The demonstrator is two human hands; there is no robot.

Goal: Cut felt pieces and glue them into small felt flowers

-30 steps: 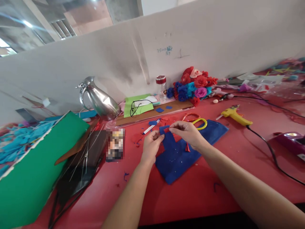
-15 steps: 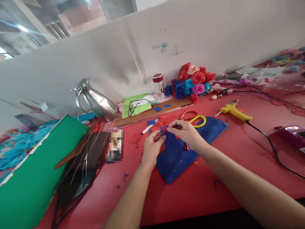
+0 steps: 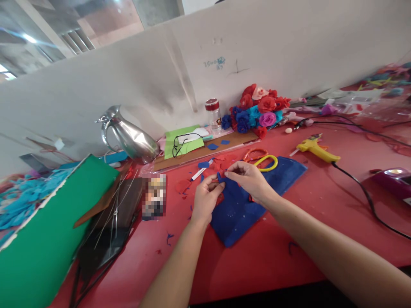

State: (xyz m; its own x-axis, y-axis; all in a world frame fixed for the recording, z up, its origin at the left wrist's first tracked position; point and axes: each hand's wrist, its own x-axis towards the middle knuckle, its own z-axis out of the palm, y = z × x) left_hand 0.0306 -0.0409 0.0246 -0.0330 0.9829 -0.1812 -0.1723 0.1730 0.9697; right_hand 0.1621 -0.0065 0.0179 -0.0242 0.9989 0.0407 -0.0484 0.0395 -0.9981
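Between thumb and fingers, my left hand (image 3: 205, 197) pinches a small blue piece of crepe paper or cloth (image 3: 219, 176), which rises as a narrow strip above the fingertips. My right hand (image 3: 249, 179) has thumb and forefinger pressed together at the piece's right side; what lies between those fingertips is too small to make out. Both hands are over a larger blue sheet (image 3: 236, 218) with tiny white specks. Scissors with a yellow handle (image 3: 269, 163) and an orange-red handle lie behind my right hand, blades hidden.
A yellow glue gun (image 3: 317, 149) with a black cord lies right. Paper flowers (image 3: 257, 109), a lidded glass jar (image 3: 213, 113), spectacles (image 3: 186, 139) and a steel jug (image 3: 131, 134) stand or lie behind. A marker (image 3: 198, 173) and scraps are near my hands. A green board (image 3: 41, 239) is left.
The small blue piece looked wider and spread between both hands; it now shows as a narrow strip at my left fingers. My hands have hardly moved.
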